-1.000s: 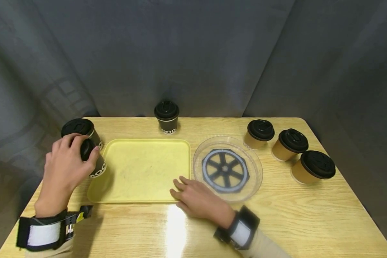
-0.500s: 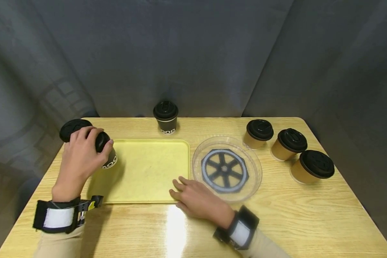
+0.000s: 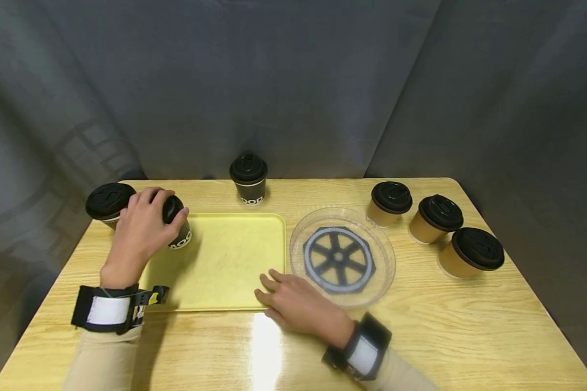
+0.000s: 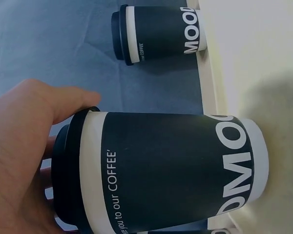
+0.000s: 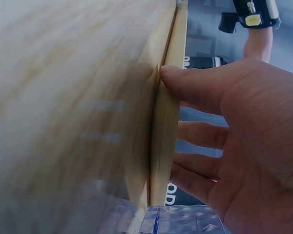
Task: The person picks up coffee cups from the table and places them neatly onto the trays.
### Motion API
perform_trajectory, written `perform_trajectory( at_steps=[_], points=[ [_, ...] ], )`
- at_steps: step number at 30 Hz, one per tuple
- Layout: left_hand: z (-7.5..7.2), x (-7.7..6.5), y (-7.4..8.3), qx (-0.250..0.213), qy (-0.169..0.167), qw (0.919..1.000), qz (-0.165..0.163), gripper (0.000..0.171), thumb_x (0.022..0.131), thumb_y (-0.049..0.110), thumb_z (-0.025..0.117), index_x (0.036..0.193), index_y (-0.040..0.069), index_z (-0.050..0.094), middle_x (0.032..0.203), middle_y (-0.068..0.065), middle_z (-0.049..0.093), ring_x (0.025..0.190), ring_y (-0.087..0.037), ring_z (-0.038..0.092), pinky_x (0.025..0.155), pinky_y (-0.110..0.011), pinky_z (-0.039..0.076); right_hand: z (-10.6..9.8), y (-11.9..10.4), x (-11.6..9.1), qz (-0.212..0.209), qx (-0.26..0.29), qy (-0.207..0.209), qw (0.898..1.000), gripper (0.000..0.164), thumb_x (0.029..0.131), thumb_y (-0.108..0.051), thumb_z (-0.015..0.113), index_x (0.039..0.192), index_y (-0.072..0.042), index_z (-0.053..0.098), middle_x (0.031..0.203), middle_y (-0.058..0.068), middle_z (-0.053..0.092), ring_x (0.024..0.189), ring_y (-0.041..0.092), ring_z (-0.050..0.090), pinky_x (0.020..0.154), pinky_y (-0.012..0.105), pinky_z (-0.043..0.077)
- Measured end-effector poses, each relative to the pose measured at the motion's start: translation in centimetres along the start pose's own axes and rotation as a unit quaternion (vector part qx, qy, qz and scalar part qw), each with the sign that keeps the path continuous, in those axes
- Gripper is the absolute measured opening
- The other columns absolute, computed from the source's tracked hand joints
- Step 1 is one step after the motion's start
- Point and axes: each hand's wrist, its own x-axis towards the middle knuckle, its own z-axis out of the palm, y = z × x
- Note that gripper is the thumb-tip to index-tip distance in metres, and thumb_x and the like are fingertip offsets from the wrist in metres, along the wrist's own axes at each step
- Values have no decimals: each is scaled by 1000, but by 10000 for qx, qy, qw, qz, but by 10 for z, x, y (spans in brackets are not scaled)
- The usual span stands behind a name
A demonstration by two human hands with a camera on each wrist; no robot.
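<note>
My left hand grips a black takeaway coffee cup from above, fingers and thumb around its black lid. The cup stands nearly upright over the back left corner of the yellow tray, its white base close over the tray surface. My right hand rests at the tray's front right corner, fingers spread. In the right wrist view its thumb touches the outer edge of the tray, with the other fingers spread along the rim.
A larger black cup stands left of the tray, and another black cup stands behind it. Right of the tray is a clear round dish over a dark wheel-like pattern. Three brown lidded cups stand at the right.
My left hand has carried the black cup from the tray's left side rightward and slightly back, over the back left corner. The right hand has stayed at the tray.
</note>
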Motion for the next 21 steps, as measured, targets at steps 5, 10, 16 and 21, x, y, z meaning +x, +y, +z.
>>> perform_trajectory(
  at_steps=[5,10,16,21],
  points=[
    [4,5,2,-29,-40,10000,33,55,95,44,55,129,1,54,135,-30,46,124,-52,39,88,-74,35,0,-1,0,-5,0,55,10000,40,96,-36,57,133,-19,60,142,13,54,129,34,54,103,43,51],
    [8,10,2,4,-42,9999,110,54,95,43,56,129,1,54,135,-30,46,124,-52,40,90,-74,35,0,-1,0,20,28,22,10000,41,96,-36,56,134,-19,60,143,12,53,130,34,54,103,43,52],
    [13,14,4,37,-62,9999,154,53,95,42,56,129,1,53,135,-30,47,123,-53,40,91,-74,35,1,-1,0,46,35,-27,10000,41,97,-37,55,134,-20,59,144,12,52,132,34,52,105,42,50],
    [15,17,5,36,-179,9998,106,54,95,43,54,131,2,52,138,-29,45,127,-52,37,93,-77,31,1,-1,-1,40,20,-3,10000,41,97,-36,55,134,-20,59,144,12,52,132,34,52,106,42,49]
  ],
)
